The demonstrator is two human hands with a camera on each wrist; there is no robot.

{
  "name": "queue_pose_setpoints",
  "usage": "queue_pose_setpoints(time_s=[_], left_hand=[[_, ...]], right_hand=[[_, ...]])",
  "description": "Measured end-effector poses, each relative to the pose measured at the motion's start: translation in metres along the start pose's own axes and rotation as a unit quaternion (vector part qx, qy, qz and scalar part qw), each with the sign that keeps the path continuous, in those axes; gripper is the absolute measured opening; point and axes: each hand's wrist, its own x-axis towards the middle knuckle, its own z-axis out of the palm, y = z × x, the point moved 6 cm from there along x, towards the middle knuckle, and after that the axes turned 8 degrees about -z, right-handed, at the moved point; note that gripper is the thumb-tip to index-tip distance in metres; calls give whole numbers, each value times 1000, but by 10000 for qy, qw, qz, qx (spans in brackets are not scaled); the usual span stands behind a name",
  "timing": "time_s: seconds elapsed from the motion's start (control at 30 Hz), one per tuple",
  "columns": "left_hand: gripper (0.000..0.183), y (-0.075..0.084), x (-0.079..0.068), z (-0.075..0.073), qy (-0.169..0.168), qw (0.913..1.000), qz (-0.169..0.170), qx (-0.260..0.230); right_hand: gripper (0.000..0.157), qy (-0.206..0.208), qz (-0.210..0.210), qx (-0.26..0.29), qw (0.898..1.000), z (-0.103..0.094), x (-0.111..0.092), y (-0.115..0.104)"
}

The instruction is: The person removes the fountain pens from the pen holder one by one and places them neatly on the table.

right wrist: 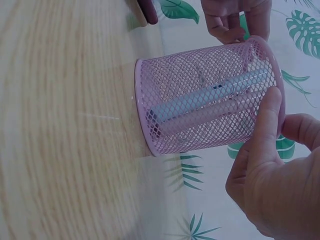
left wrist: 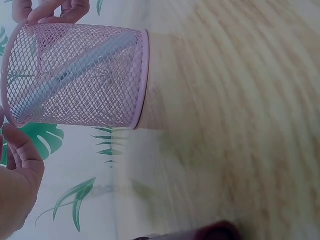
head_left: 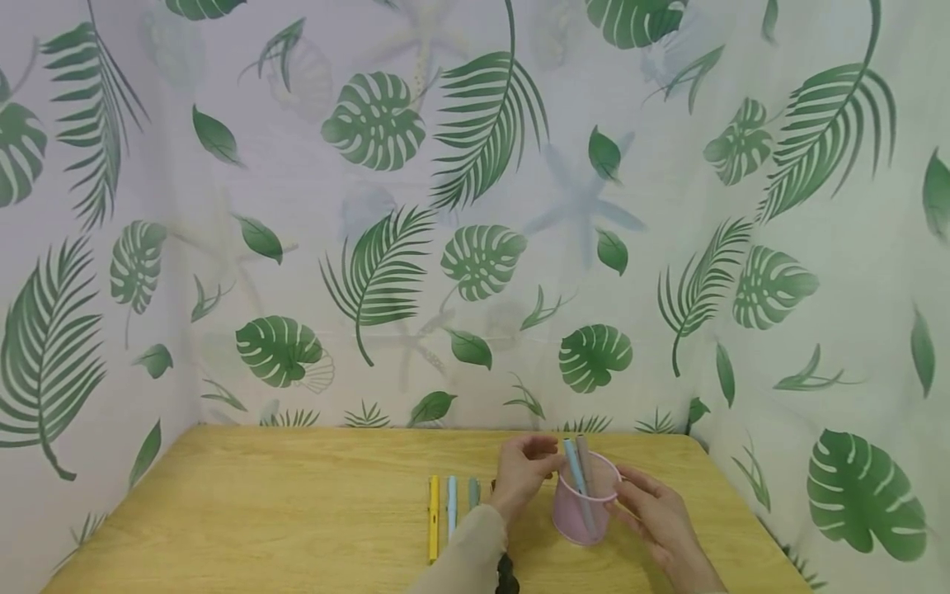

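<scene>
A pink mesh pen holder (head_left: pixel 570 513) stands upright on the table. Inside it lean a light blue pen (head_left: pixel 574 466) and a grey pen (head_left: pixel 584 462), their upper ends above the rim in the head view. My right hand (head_left: pixel 656 516) holds the rim from the right, with thumb (right wrist: pixel 270 107) on the mesh and fingers around the edge. On the opposite side, my left hand (head_left: pixel 523 474) has thumb and fingers at the rim, one on either side of it in the left wrist view. The left fingertips (left wrist: pixel 15 135) are right against the edge.
Left of the holder, a yellow pen (head_left: pixel 434 520), another light blue pen (head_left: pixel 452 503) and a grey-green pen (head_left: pixel 473 492) lie side by side on the wooden table (head_left: pixel 297 495). A dark red pen (right wrist: pixel 147 11) is partly hidden behind the left hand. Leaf-patterned curtains (head_left: pixel 475 330) surround the table.
</scene>
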Motion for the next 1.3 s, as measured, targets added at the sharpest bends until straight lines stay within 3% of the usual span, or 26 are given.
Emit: queue_pose_setpoints(time_s=[0.47,0.87,1.3], left_hand=[[30,1,10,11,-158,9998,79,-119],[22,4,12,15,11,9995,316,9],[19,14,9,14,-394,9981,368,308]], right_hand=[[58,36,-39,22,10000,0,-3,-3],[59,48,-66,-30,10000,1,-2,-3],[59,75,-38,22,10000,0,0,-2]])
